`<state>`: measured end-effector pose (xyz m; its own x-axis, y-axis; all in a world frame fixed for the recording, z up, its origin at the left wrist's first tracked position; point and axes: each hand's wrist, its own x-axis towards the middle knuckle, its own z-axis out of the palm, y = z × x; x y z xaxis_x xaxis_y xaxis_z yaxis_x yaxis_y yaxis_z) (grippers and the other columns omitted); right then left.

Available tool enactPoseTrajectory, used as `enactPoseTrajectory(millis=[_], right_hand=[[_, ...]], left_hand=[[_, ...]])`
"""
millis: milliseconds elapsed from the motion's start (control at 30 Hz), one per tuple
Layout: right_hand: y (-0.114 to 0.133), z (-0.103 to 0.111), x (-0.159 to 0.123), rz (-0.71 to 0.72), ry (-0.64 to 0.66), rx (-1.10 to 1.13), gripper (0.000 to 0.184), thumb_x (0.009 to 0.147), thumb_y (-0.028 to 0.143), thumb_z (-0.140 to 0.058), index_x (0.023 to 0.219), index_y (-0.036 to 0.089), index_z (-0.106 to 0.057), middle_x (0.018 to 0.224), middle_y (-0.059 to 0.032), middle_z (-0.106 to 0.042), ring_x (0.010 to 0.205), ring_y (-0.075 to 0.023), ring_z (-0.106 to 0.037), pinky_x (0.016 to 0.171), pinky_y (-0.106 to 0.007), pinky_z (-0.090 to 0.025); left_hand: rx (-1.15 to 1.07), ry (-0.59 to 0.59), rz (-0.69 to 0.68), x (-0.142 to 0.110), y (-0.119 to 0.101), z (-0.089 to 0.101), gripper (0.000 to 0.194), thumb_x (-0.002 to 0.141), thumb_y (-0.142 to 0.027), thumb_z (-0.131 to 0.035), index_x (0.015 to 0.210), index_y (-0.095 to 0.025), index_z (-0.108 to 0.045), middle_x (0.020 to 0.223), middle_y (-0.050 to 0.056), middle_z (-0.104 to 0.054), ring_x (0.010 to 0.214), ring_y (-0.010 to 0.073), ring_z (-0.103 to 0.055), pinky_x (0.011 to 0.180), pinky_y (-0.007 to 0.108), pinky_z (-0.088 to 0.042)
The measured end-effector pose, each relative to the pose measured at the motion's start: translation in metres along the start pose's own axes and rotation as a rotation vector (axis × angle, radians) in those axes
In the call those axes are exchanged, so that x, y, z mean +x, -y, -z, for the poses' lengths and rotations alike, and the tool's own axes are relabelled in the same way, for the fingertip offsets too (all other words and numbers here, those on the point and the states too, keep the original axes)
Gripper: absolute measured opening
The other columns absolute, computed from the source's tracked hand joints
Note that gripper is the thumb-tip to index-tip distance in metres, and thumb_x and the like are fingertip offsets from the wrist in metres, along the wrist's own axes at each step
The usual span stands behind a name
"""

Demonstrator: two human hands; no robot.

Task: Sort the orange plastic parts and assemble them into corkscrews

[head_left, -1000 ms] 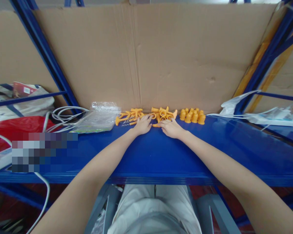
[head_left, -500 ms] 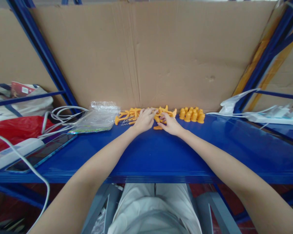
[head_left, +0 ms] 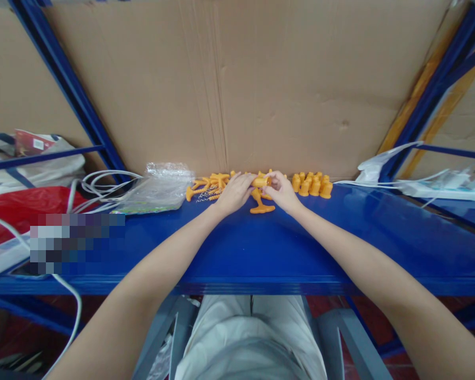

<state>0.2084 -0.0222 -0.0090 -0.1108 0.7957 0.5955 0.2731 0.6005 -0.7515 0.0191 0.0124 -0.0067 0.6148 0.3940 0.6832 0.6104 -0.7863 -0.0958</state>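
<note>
My left hand (head_left: 236, 193) is closed round one end of an orange hollow sleeve (head_left: 260, 182), which lies sideways with its wider end to the right. My right hand (head_left: 282, 191) is pinched at that wider end, its fingertips partly hidden. Just below the hands, an orange T-shaped corkscrew handle (head_left: 262, 209) rests on the blue shelf. To the left lies a pile of orange corkscrews (head_left: 214, 182) with metal spirals. More orange pieces behind my hands are mostly covered. Several upright orange sleeves (head_left: 312, 184) stand grouped to the right.
A clear plastic bag (head_left: 156, 192) lies left of the pile. White cables (head_left: 103, 184) and a red bag (head_left: 31, 203) are further left. A power strip (head_left: 447, 189) sits at the far right. Cardboard (head_left: 261, 89) walls the back of the blue shelf (head_left: 245, 253).
The orange sleeve now shows between my hands. My right hand has risen slightly and moved right. The T-shaped handle below is more fully visible.
</note>
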Motion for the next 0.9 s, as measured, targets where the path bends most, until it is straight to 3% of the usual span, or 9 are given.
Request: enactPoseTrajectory(millis=[133,233,333,500,633,800,900], right_hand=[[0.000,0.005,0.004,-0.043,0.080,0.072,0.016,0.080,0.028,-0.061,0.089,0.026,-0.048,0.076,0.0042,-0.061,0.067,-0.0165,-0.064,0.075,-0.039,-0.057],[0.000,0.013,0.005,-0.007,0.122,-0.004,0.019,0.079,0.034,-0.065,0.089,0.026,-0.050,0.078,0.0028,-0.063,0.071,-0.0176,-0.064,0.074,-0.039,-0.056],[0.002,0.022,0.005,0.082,0.143,-0.197,0.022,0.080,0.036,-0.067,0.094,0.024,-0.055,0.085,-0.0007,-0.067,0.078,-0.0190,-0.063,0.077,-0.038,-0.054],[0.005,0.033,0.008,0.189,0.218,-0.605,0.021,0.085,0.032,-0.064,0.103,0.020,-0.061,0.098,-0.0065,-0.071,0.086,-0.0229,-0.064,0.082,-0.037,-0.047],[0.007,0.034,0.008,0.294,0.280,-0.891,0.022,0.093,0.029,-0.057,0.111,0.018,-0.061,0.111,-0.0130,-0.071,0.104,-0.0291,-0.063,0.087,-0.038,-0.040],[0.018,0.030,0.003,0.417,0.288,-1.191,0.025,0.097,0.018,-0.050,0.120,0.013,-0.059,0.115,-0.0171,-0.070,0.108,-0.0300,-0.059,0.084,-0.038,-0.033],[0.025,0.028,0.001,0.463,0.244,-1.314,0.029,0.100,0.014,-0.040,0.121,0.014,-0.060,0.118,-0.0160,-0.069,0.105,-0.0283,-0.057,0.081,-0.038,-0.030]], left_hand=[[0.049,0.049,-0.045,-0.001,0.006,0.001,0.032,0.096,-0.015,-0.040,0.121,-0.016,-0.060,0.113,0.012,-0.072,0.110,0.0248,-0.066,0.117,0.054,-0.037],[0.088,0.058,-0.078,0.000,0.009,0.002,0.041,0.091,-0.007,-0.037,0.124,-0.016,-0.060,0.110,0.011,-0.071,0.110,0.0245,-0.065,0.117,0.052,-0.037],[0.141,0.068,-0.109,0.000,0.011,0.005,0.046,0.088,-0.003,-0.036,0.126,-0.016,-0.060,0.110,0.012,-0.070,0.112,0.0245,-0.063,0.114,0.049,-0.039],[0.207,0.144,-0.113,0.003,0.012,0.006,0.042,0.091,-0.006,-0.036,0.124,-0.011,-0.061,0.105,0.014,-0.069,0.102,0.0262,-0.065,0.096,0.042,-0.047],[0.213,0.211,-0.110,0.005,0.008,0.005,0.043,0.091,-0.005,-0.038,0.128,-0.008,-0.059,0.104,0.016,-0.070,0.099,0.0262,-0.065,0.092,0.040,-0.046],[0.181,0.258,-0.031,0.008,-0.003,0.009,0.043,0.092,-0.006,-0.041,0.131,-0.008,-0.059,0.106,0.015,-0.072,0.102,0.0254,-0.068,0.093,0.039,-0.047],[0.102,0.238,0.055,0.011,-0.010,0.012,0.036,0.094,-0.010,-0.042,0.122,-0.010,-0.065,0.107,0.015,-0.073,0.103,0.0255,-0.069,0.093,0.038,-0.047]])
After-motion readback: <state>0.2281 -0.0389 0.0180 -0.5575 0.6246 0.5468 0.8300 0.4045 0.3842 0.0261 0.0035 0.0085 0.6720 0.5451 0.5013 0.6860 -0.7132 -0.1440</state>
